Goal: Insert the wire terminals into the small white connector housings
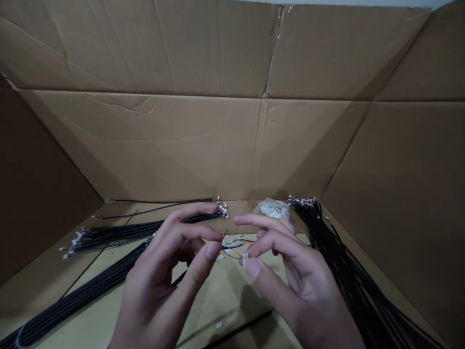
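Observation:
Between thumb and index finger, my left hand (pixel 174 271) pinches thin coloured wires (pixel 232 246) that fan out at the end of a cable. My right hand (pixel 290 271) is closed on a small white connector (pixel 245 260), held between thumb and fingertip. An orange-brown wire runs from the left fingertips to that connector. Purple, red and green wire ends show in the gap between the hands. How far any wire sits inside the connector is too small to tell.
Black cable bundles with white connectors lie at left (pixel 83 295), back left (pixel 123 229) and right (pixel 341 266). A clear bag of white connectors (pixel 274 209) sits at the back. One loose connector (pixel 218 325) lies in front. Cardboard walls (pixel 181 145) surround the surface.

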The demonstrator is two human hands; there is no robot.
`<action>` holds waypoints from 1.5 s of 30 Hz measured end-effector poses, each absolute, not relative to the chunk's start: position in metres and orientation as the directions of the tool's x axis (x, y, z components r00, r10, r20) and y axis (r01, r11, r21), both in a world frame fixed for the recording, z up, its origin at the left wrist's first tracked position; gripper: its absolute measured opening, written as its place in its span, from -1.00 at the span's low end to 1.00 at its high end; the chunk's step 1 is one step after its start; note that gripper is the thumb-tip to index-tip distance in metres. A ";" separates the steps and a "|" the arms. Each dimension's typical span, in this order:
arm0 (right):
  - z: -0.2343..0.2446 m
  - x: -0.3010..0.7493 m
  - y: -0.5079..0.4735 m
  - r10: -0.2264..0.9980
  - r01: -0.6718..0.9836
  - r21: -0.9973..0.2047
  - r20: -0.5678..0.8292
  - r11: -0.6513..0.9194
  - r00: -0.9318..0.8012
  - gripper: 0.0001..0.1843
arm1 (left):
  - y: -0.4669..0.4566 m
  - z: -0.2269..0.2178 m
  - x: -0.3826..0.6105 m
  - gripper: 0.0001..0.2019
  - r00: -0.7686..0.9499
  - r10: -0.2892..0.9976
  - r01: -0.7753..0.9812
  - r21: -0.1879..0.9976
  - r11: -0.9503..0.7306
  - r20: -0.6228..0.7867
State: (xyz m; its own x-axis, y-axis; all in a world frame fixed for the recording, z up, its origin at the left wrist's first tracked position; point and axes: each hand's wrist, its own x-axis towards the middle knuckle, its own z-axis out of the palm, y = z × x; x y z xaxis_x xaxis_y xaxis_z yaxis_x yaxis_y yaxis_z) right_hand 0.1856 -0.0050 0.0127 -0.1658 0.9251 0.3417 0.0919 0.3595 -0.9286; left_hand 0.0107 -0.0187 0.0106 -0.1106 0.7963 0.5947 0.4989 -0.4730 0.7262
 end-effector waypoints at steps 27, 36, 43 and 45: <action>0.011 0.174 0.002 0.853 0.069 -0.850 0.517 0.522 -0.069 -0.88 | -0.017 0.005 0.026 -0.90 -0.178 0.776 0.455 0.750 -0.481 0.606; 0.014 0.175 0.001 0.811 0.155 -0.798 0.584 0.582 -0.039 -0.88 | -0.026 0.010 0.026 -0.90 -0.104 0.754 0.595 0.648 -0.476 0.649; 0.017 0.177 -0.014 0.964 0.060 -0.962 0.267 0.267 -0.003 -0.80 | -0.024 0.009 0.026 -0.89 -0.129 0.724 0.594 0.638 -0.491 0.678; 0.020 0.180 -0.016 0.988 0.111 -0.982 0.146 0.151 -0.050 -0.84 | -0.025 0.009 0.025 -0.87 -0.141 0.726 0.593 0.645 -0.483 0.673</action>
